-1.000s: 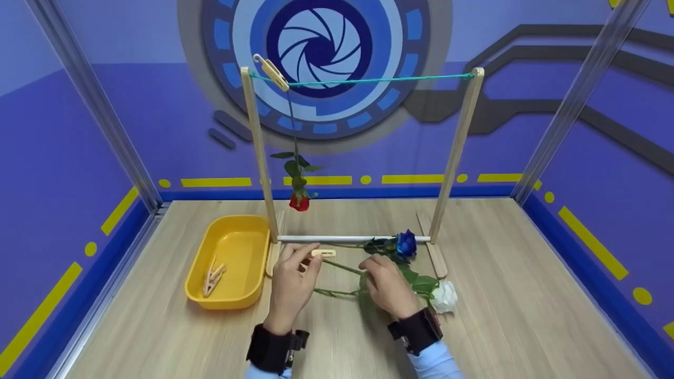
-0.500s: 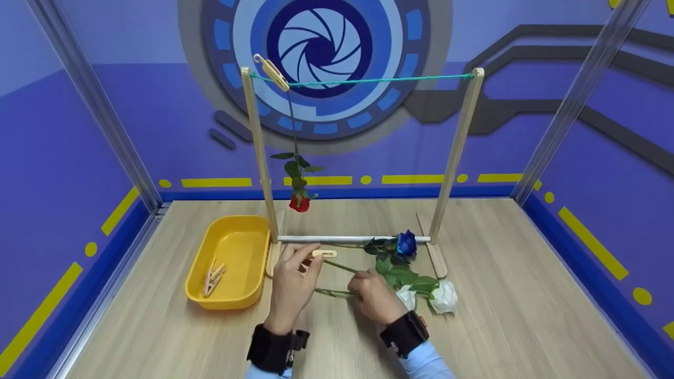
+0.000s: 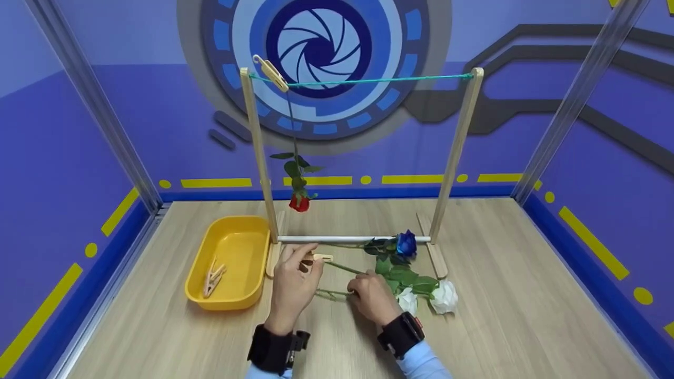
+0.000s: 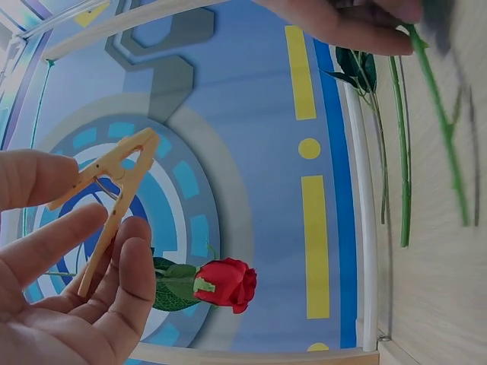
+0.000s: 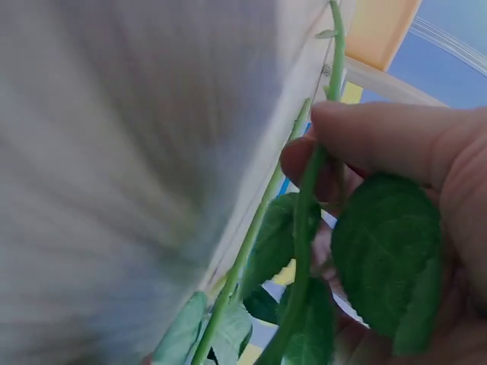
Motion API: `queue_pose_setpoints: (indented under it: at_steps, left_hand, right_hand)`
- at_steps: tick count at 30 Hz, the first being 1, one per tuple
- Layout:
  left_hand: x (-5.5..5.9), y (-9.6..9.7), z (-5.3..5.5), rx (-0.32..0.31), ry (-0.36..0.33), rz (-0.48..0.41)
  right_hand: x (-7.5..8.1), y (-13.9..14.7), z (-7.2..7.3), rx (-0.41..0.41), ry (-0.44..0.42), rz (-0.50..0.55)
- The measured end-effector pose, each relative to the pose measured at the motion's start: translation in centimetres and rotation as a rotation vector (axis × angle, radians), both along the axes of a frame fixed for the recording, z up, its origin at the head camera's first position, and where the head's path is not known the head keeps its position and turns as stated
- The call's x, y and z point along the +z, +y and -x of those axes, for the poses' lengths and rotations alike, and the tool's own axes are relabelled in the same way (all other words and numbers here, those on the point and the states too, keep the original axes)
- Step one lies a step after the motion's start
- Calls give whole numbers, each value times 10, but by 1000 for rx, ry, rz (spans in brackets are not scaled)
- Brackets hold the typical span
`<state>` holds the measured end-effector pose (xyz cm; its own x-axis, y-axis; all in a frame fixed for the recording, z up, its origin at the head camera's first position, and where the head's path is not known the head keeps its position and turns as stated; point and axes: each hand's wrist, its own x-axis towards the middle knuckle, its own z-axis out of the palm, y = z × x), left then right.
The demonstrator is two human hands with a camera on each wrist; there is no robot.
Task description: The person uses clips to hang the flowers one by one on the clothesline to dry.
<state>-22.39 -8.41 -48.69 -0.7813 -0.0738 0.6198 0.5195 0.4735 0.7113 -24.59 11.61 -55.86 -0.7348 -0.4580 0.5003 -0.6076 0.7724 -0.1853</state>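
My left hand point(image 3: 292, 295) holds a wooden clothespin point(image 4: 125, 179) by its spread legs, its closed tip pointing away from the palm. To the right, my right hand point(image 3: 375, 297) pinches the green stem point(image 5: 306, 194) of a white rose point(image 3: 407, 301) close to the table. A second white rose point(image 3: 444, 297) lies just beyond it, and a blue rose point(image 3: 406, 243) lies at the rack's base bar. From the green line point(image 3: 379, 80) of the wooden rack hangs a red rose point(image 3: 299, 202), head down, held by another clothespin point(image 3: 271, 72).
A yellow tray point(image 3: 197, 252) with clothespins point(image 3: 214, 279) in it stands left of the rack. The rack's posts point(image 3: 457, 158) rise from feet on the wooden table point(image 3: 526, 305). Printed blue walls point(image 3: 131, 116) enclose the back and sides.
My right hand has moved left and nearer, from above the flowers to the white rose's stem, uncovering the nearer bloom. The clothespin in my left hand has tilted slightly.
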Motion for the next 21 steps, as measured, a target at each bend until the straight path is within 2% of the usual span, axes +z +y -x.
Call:
queue_pose_setpoints:
  at_steps: [8, 16, 21]
  left_hand:
    - [1, -1, 1, -16, -3, -64]
    - [7, 0, 1, -30, -182, -177]
    - [12, -1, 3, -66, -206, -192]
  right_hand:
    - [12, 3, 2, -32, 12, 179]
    - [27, 5, -2, -17, -8, 348]
    - [31, 5, -3, -14, 3, 380]
